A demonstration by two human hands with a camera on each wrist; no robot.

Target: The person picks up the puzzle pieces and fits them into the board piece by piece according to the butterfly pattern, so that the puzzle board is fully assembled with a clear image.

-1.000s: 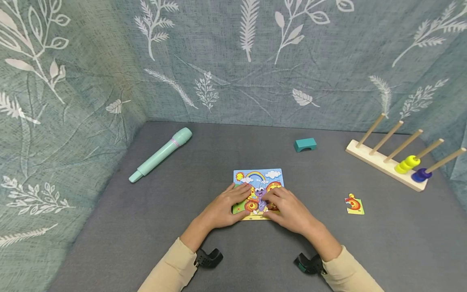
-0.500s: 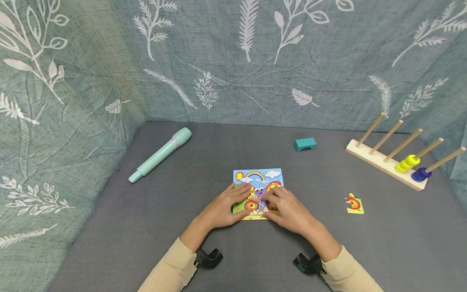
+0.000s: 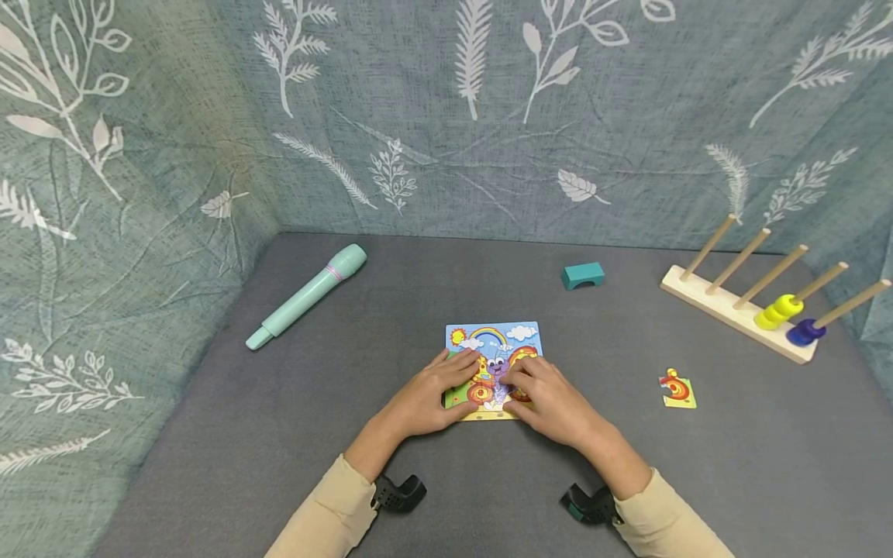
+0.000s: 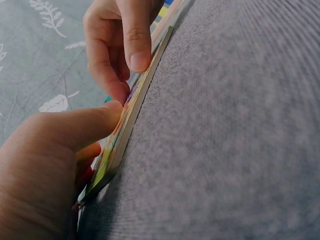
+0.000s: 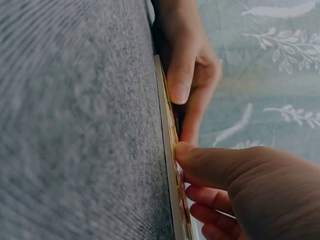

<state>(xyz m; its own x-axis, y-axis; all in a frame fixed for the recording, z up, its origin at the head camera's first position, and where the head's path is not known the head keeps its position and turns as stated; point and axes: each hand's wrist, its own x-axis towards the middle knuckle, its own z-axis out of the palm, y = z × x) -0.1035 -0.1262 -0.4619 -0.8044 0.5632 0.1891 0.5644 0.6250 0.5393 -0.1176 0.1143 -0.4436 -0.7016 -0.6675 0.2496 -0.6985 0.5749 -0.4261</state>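
Observation:
A jigsaw puzzle (image 3: 492, 338) with a purple cartoon insect, a sun and a rainbow lies flat in its tray on the table, in the head view's middle. My left hand (image 3: 427, 394) rests on its left side, fingers fairly straight, thumb (image 4: 102, 122) on the surface by the near edge. From the right, my right hand (image 3: 551, 399) has curled fingers and thumb (image 5: 192, 154) bent down on a puzzle piece at the lower middle, mostly hidden under the hand. A loose puzzle piece (image 3: 680, 394) with a red and yellow swirl lies apart, right of the puzzle.
A wooden peg rack (image 3: 739, 316) with yellow and blue beads stands at the right. A teal arched block (image 3: 583, 276) lies at the back, and a mint-green toy microphone (image 3: 307, 297) lies at the left. A patterned cloth (image 3: 446, 178) hangs behind the grey table.

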